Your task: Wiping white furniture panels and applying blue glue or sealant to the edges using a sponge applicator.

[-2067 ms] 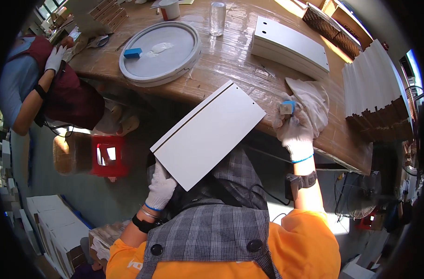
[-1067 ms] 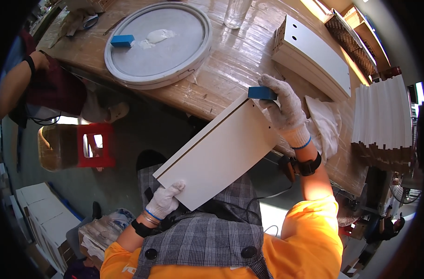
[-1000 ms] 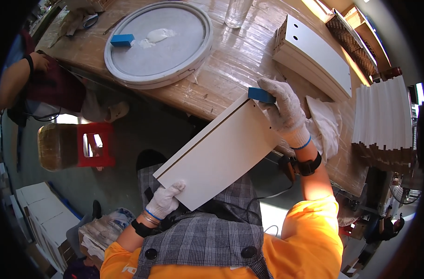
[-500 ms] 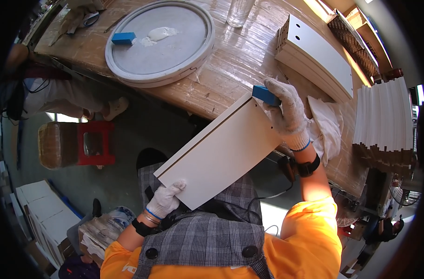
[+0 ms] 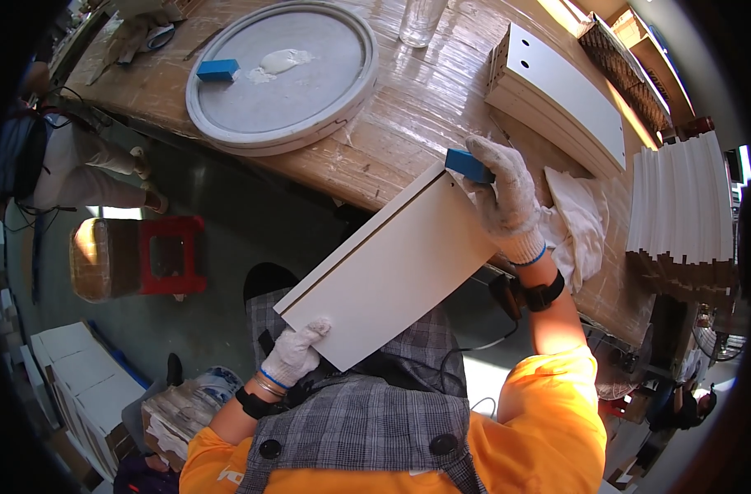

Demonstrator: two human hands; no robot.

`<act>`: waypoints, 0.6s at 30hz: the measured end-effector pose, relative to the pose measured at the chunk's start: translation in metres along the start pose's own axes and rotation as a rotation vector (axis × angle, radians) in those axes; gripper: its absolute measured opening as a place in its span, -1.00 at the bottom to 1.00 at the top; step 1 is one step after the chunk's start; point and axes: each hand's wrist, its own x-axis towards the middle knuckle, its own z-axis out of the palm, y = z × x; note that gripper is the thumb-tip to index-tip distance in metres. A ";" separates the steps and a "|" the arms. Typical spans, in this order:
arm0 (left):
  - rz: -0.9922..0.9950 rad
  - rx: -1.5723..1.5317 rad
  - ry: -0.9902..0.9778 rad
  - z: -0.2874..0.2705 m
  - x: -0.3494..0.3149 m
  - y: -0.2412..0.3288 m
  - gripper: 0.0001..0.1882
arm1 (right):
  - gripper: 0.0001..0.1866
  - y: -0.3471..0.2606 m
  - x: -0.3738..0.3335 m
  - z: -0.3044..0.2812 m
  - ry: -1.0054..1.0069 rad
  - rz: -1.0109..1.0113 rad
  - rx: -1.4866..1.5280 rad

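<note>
A white rectangular panel (image 5: pixel 384 276) with a dark groove along one long edge lies slanted from my lap up to the table's edge. My left hand (image 5: pixel 297 354), in a white knit glove, grips its lower left corner, thumb on top. At the panel's far end, my gloved right hand (image 5: pixel 506 193) holds a blue block (image 5: pixel 469 165) between thumb and fingers, against the top corner. A second blue block (image 5: pixel 217 70) rests on a round grey lid (image 5: pixel 326 99) beside a smear of white paste (image 5: pixel 283 61).
On the film-covered table (image 5: pixel 417 107) stand a clear glass (image 5: pixel 419 23), stacked white panels (image 5: pixel 557 90) and a crumpled white cloth (image 5: pixel 575 218). More panels (image 5: pixel 680 198) are stacked at right. A red stool (image 5: pixel 174 255) stands on the floor at left, near another person's legs (image 5: pixel 87 177).
My right hand and the blue block have shifted very slightly along the panel's end. The other person's legs at left have moved further left.
</note>
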 end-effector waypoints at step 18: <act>0.034 0.023 0.022 0.005 0.000 0.000 -0.80 | -0.41 -0.005 0.001 0.000 0.023 0.035 -0.003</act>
